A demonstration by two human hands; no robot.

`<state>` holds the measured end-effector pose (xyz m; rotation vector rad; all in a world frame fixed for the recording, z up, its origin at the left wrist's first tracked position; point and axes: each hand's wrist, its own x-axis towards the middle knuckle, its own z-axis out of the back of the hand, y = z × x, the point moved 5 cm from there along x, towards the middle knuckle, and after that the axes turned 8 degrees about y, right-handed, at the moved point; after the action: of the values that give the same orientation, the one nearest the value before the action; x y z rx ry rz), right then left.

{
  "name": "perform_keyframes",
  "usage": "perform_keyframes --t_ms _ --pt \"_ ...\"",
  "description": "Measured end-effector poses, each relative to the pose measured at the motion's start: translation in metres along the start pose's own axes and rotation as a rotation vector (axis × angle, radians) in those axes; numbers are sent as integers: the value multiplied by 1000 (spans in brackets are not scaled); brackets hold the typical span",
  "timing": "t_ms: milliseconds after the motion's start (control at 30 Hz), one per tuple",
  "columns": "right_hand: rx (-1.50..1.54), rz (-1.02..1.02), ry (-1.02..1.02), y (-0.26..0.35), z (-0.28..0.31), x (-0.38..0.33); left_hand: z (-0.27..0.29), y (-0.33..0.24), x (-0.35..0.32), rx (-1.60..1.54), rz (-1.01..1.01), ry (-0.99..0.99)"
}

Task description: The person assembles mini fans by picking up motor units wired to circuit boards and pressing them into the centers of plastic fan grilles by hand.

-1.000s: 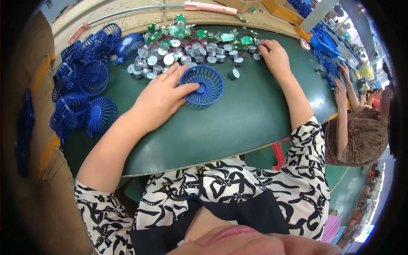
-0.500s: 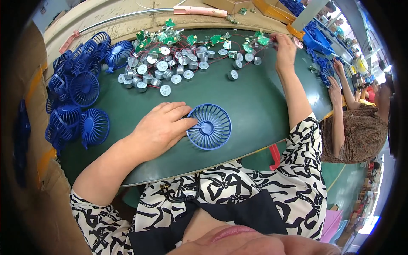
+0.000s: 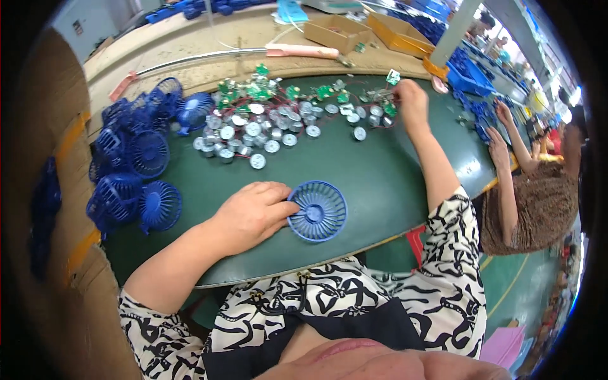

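A dark green desk (image 3: 380, 183) with a curved near edge fills the middle. Beyond its far edge runs a pale tan surface (image 3: 190, 44) bearing open cardboard boxes (image 3: 392, 31). Brown cardboard (image 3: 57, 126) stands along the left. At lower right the floor (image 3: 506, 285) looks green, perhaps with yellow lines.
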<state>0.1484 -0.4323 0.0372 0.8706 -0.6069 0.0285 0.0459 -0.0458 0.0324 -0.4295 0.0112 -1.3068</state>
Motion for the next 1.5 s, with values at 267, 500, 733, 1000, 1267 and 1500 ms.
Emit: perform_keyframes --t_ms 267,500,733,1000,1267,1500 --pt "257 -169 47 -17 -8 -1 -3 -1 -2 -6 2 13" --pt "-212 101 -8 3 7 -9 -5 -2 0 -23 -40 12" --pt "-99 -83 264 16 -15 -16 -5 0 -2 -21 -27 6" --pt "-12 -101 365 41 -25 -26 0 -3 3 -14 -17 -6" --pt "100 -36 394 76 -51 -51 -3 -9 2 4 27 22" --pt "-317 310 635 102 -81 -90 1 -13 6 28 19 9"
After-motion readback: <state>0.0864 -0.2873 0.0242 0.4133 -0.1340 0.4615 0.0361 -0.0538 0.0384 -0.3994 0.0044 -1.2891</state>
